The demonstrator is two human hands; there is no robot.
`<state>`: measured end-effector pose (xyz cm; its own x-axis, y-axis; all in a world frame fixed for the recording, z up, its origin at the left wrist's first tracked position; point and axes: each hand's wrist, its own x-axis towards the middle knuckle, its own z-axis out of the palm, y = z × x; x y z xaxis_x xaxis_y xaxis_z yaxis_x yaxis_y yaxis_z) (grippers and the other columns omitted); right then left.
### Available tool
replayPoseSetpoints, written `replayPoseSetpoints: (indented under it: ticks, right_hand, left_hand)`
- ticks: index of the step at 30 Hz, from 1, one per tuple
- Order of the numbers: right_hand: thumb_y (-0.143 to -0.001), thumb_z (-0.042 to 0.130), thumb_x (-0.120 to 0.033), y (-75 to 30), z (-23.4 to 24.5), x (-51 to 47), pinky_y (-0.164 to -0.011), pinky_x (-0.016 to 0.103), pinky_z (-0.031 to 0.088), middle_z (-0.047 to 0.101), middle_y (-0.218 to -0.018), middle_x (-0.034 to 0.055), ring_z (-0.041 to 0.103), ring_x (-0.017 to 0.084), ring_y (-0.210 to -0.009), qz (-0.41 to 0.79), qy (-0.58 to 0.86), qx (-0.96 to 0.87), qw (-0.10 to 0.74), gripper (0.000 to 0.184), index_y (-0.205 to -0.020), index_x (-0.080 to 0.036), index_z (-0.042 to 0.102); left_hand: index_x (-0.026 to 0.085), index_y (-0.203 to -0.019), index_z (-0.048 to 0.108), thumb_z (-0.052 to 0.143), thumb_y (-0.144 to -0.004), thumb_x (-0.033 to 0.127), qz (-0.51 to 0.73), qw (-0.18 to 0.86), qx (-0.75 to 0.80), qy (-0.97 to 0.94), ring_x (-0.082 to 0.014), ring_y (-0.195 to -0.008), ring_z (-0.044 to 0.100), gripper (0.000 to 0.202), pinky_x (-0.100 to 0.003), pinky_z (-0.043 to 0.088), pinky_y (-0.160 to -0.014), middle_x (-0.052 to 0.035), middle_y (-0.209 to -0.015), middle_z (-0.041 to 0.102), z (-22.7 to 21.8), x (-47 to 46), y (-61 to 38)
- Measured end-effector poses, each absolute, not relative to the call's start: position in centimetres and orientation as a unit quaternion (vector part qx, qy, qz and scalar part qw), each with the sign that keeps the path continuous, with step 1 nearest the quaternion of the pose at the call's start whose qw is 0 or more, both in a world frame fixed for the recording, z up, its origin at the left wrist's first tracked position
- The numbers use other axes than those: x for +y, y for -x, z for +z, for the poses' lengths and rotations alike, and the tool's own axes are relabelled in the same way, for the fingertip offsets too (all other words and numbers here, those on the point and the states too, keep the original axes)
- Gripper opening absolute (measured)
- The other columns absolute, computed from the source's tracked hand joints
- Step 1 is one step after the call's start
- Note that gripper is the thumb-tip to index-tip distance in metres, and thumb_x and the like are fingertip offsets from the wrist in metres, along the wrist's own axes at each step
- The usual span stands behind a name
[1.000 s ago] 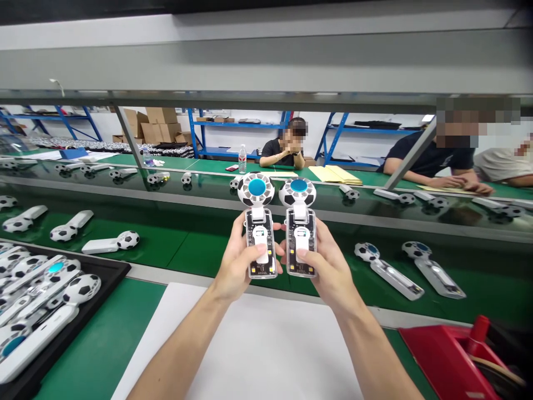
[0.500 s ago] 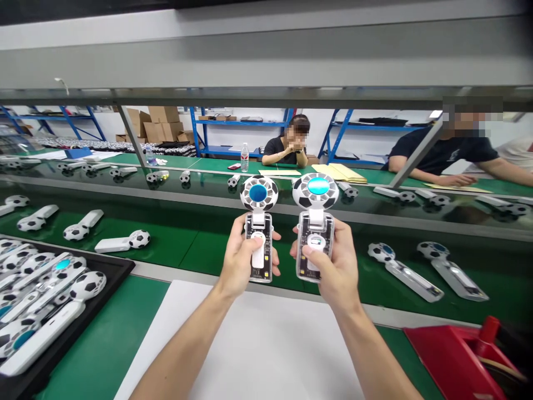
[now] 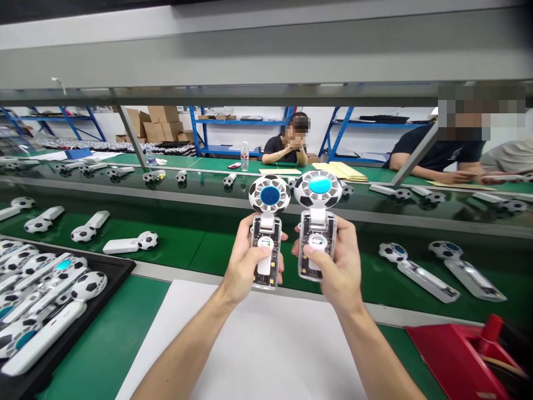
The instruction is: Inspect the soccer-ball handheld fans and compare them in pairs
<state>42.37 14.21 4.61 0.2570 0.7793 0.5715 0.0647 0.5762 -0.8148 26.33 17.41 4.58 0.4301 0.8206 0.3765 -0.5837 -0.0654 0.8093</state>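
Note:
My left hand is closed around a handheld fan with a soccer-ball-patterned head, a dark blue centre disc and a clear handle showing its circuit board. The thumb lies on the white oval on the handle. In my right hand is a matching handheld fan, its disc a brighter blue, with the thumb likewise on the handle front. Both fans stand upright side by side, heads nearly touching, above a white sheet. The fingers behind the handles are partly hidden.
A black tray of similar fans stands at left. More fans lie on the green belt beyond the sheet. A red bin is at right. A metal shelf spans overhead. Two co-workers sit opposite.
My left hand has moved its fan right and slightly down, closer to the other fan. Fans on the near belt have shifted right, those on the far belt slightly left. The right co-worker's hands have come together.

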Motion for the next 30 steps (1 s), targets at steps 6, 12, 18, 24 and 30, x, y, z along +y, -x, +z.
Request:
replayPoseSetpoints:
  ticks: [6,12,18,24,30]
  right_hand:
    - [-0.084,0.068,-0.023,-42.5,4.6,14.2,-0.051,0.028,0.054,0.065,-0.102,0.0037,0.067,0.017,-0.067,0.255,0.376,-0.554,0.697,0.042,-0.120,-0.027,0.046]
    - [-0.085,0.069,-0.024,-42.5,4.6,14.2,-0.052,0.028,0.054,0.065,-0.103,0.0044,0.067,0.017,-0.068,0.255,0.381,-0.554,0.695,0.042,-0.121,-0.026,0.047]
    - [-0.083,0.072,-0.026,-42.3,4.7,14.2,-0.049,0.028,0.054,0.067,-0.100,0.0034,0.067,0.017,-0.065,0.236,0.367,-0.547,0.714,0.043,-0.118,-0.026,0.047]
    - [-0.076,0.073,-0.040,-42.2,5.9,14.1,-0.046,0.030,0.050,0.068,-0.074,0.0003,0.063,0.018,-0.054,0.422,0.334,-0.462,0.705,0.034,-0.097,-0.022,0.052]
    - [-0.064,0.077,-0.033,-43.0,7.3,13.2,-0.054,0.033,0.051,0.061,-0.064,0.0014,0.060,0.020,-0.060,0.419,0.411,-0.411,0.698,0.023,-0.078,-0.021,0.063]
  left_hand:
    - [0.025,-0.125,0.040,0.057,-0.085,0.024,0.525,0.675,0.134,-0.501,-0.0142,-0.060,0.065,0.043,-0.029,0.057,-0.044,-0.0038,-0.106,0.064,4.7,17.3,-26.5]
    - [0.025,-0.123,0.040,0.058,-0.086,0.029,0.526,0.671,0.144,-0.502,-0.0143,-0.058,0.065,0.041,-0.029,0.057,-0.043,-0.0034,-0.101,0.065,4.8,17.2,-26.3]
    - [0.024,-0.120,0.041,0.059,-0.087,0.028,0.523,0.678,0.147,-0.495,-0.0141,-0.057,0.064,0.038,-0.028,0.057,-0.043,-0.0025,-0.097,0.066,5.0,17.2,-26.4]
    - [0.026,-0.121,0.040,0.059,-0.088,0.031,0.517,0.688,0.132,-0.492,-0.0157,-0.060,0.067,0.039,-0.029,0.057,-0.044,-0.0031,-0.103,0.066,5.0,17.3,-26.3]
    - [0.025,-0.108,0.039,0.066,-0.087,0.043,0.539,0.655,0.158,-0.505,-0.0152,-0.053,0.065,0.038,-0.029,0.055,-0.044,0.0007,-0.092,0.067,4.9,17.3,-26.4]
